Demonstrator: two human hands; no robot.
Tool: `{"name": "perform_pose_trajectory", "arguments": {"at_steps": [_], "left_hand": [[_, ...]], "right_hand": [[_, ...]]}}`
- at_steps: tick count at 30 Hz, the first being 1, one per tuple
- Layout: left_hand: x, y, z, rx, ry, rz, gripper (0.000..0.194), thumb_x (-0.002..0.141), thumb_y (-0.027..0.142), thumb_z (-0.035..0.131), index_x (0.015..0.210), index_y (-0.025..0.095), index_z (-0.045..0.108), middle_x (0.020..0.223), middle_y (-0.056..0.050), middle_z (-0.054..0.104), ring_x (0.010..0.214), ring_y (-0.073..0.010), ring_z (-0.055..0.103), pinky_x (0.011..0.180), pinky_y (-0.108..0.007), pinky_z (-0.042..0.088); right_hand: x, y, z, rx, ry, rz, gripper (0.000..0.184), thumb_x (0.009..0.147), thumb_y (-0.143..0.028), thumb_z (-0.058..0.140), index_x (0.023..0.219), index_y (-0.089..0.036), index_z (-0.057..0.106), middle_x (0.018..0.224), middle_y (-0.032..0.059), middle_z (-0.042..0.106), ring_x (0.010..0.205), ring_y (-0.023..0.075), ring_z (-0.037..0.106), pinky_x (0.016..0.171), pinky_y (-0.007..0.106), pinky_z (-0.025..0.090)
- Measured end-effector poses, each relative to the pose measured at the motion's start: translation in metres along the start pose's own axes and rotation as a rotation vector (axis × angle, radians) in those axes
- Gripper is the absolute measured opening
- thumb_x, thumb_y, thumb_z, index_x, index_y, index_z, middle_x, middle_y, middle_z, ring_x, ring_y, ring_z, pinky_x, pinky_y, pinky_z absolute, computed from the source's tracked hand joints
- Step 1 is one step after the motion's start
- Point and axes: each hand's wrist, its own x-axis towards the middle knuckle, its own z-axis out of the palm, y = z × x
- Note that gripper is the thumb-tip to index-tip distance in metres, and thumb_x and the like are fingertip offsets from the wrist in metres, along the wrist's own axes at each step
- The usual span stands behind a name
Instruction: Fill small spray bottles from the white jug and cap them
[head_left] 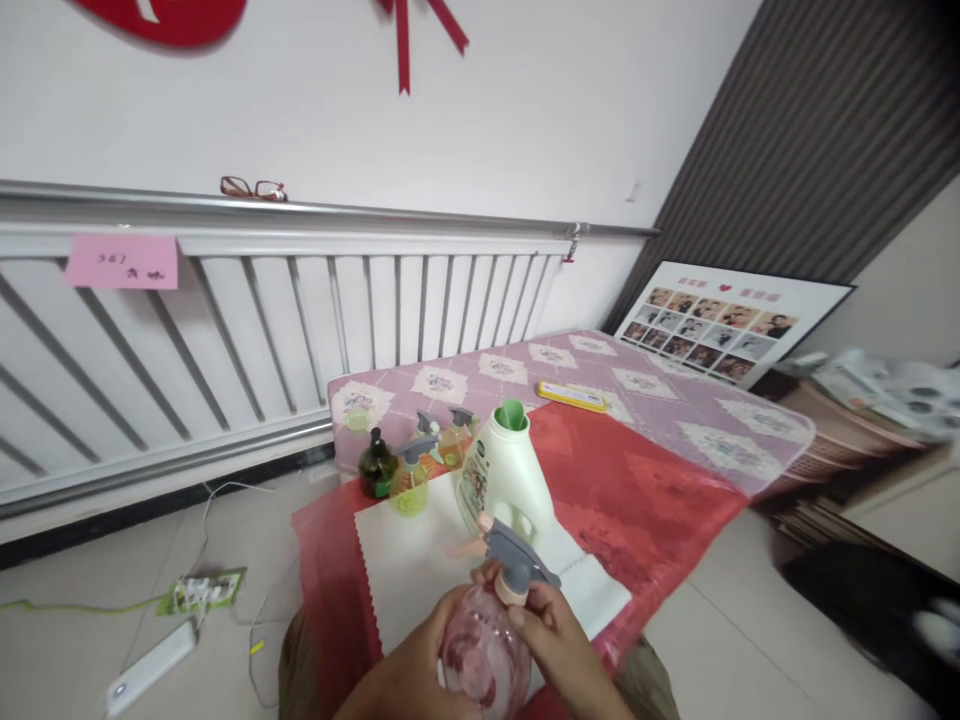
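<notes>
So there's a fair bit of clutter on this counter (502,368), which has a purple floral tablecloth with a red plastic sheet (622,475) and a white zigzag-edged mat (405,560) layered over it. Just beyond the hands is a pale detergent jug (506,470) with a green piece (511,414) in its mouth, and that's the main thing in the way straight ahead. Left of it are a dark green pump bottle (376,468), a yellow-green spray bottle (409,490) and an orange-tinted one (452,447), bunched close together. A yellow-edged flat case (571,397) lies farther back. Behind it all there's a white radiator (262,330), with glasses (253,189) sitting on the pipe above.

Both forearms come in from the bottom edge and meet low in the middle. The left hand (424,655) is curled around the side of a pink spray bottle (484,655), grip closed about as far as the fat body allows. The right hand (551,630) has its grip pinched in near the neck, thumb on the shoulder.

The bottle's in front of the person, tilted a bit, nearer than the jug. It's round, see-through pink, with a grey trigger head (517,558) and a peachy collar. Can't tell how full it is.
</notes>
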Motion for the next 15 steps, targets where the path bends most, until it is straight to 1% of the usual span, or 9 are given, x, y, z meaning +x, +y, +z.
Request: {"name": "perform_pose_trajectory", "arguments": {"at_steps": [2,4,7,9,11,13,15], "left_hand": [[0.0,0.0,0.001,0.021,0.012,0.023,0.096,0.058,0.01,0.075,0.144,0.031,0.038,0.133,-0.006,0.06,0.12,-0.0284,0.061,0.104,-0.045,0.048],[0.002,-0.004,0.004,0.015,0.015,0.074,0.093,0.057,0.012,0.077,0.142,0.03,0.042,0.136,-0.007,0.058,0.125,-0.0302,0.057,0.109,-0.049,0.042],[0.008,-0.017,0.008,-0.018,0.055,0.131,0.089,0.06,0.025,0.081,0.14,0.027,0.043,0.14,-0.011,0.054,0.132,-0.0317,0.051,0.113,-0.05,0.037],[0.013,-0.029,0.011,-0.028,0.134,0.146,0.09,0.062,0.036,0.08,0.142,0.026,0.038,0.142,-0.013,0.052,0.132,-0.0321,0.05,0.112,-0.049,0.039],[0.017,-0.041,0.012,-0.02,0.246,0.17,0.094,0.065,0.046,0.076,0.144,0.024,0.032,0.144,-0.016,0.05,0.132,-0.0325,0.051,0.11,-0.049,0.042],[0.021,-0.051,0.011,0.002,0.342,0.218,0.095,0.066,0.05,0.072,0.145,0.022,0.028,0.145,-0.017,0.048,0.131,-0.0334,0.052,0.108,-0.049,0.045],[0.024,-0.06,0.011,0.073,0.437,0.251,0.092,0.067,0.048,0.072,0.145,0.023,0.03,0.145,-0.016,0.048,0.13,-0.0342,0.052,0.106,-0.049,0.048]], "right_hand": [[-0.002,-0.002,0.002,0.029,-0.043,0.018,0.055,0.067,-0.071,0.07,0.092,-0.022,0.075,0.101,0.014,0.077,0.096,0.0328,0.071,0.092,0.052,0.051],[-0.003,-0.005,0.003,0.043,-0.036,0.023,0.058,0.067,-0.072,0.07,0.095,-0.022,0.075,0.101,0.0139,0.077,0.098,0.0333,0.07,0.093,0.053,0.05],[-0.003,-0.01,0.003,0.014,-0.017,0.019,0.054,0.072,-0.067,0.069,0.101,-0.022,0.073,0.106,0.0126,0.076,0.105,0.0327,0.068,0.097,0.053,0.047],[-0.004,-0.008,0.001,-0.001,-0.045,0.001,0.051,0.076,-0.06,0.069,0.112,-0.023,0.07,0.117,0.0113,0.073,0.113,0.0311,0.064,0.101,0.05,0.045],[-0.006,0.001,-0.003,0.0,-0.05,-0.02,0.054,0.078,-0.053,0.07,0.125,-0.026,0.064,0.129,0.0104,0.067,0.121,0.0297,0.06,0.104,0.048,0.043],[-0.01,0.018,-0.006,-0.004,-0.02,-0.008,0.063,0.075,-0.047,0.074,0.133,-0.028,0.057,0.137,0.0103,0.062,0.127,0.03,0.056,0.103,0.047,0.044],[-0.017,0.038,-0.007,-0.032,0.022,0.044,0.073,0.068,-0.042,0.078,0.135,-0.029,0.054,0.138,0.0116,0.061,0.128,0.0324,0.054,0.099,0.048,0.047]]}}
